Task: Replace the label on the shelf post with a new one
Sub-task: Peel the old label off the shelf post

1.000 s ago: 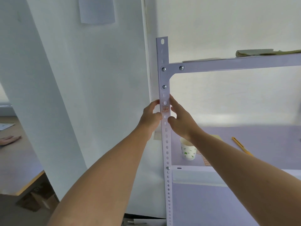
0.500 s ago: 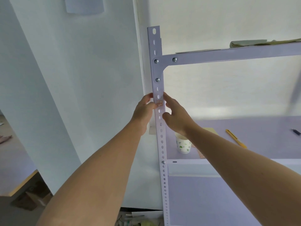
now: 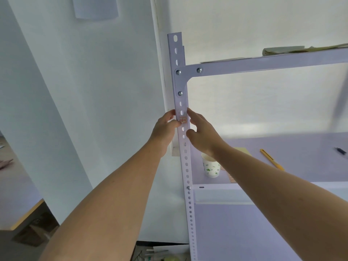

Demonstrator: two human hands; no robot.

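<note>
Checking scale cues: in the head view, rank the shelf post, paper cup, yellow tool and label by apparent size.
1. shelf post
2. paper cup and yellow tool: unsure; the tool looks longer, the cup broader, and the tool lies farther back
3. label, smallest

The left hand [image 3: 165, 128] grips the shelf post [image 3: 186, 166], its thumb on the small label [image 3: 183, 120]; the right hand [image 3: 203, 133] touches the shelf post's right edge. A paper cup [image 3: 211, 168] stands behind.
</note>
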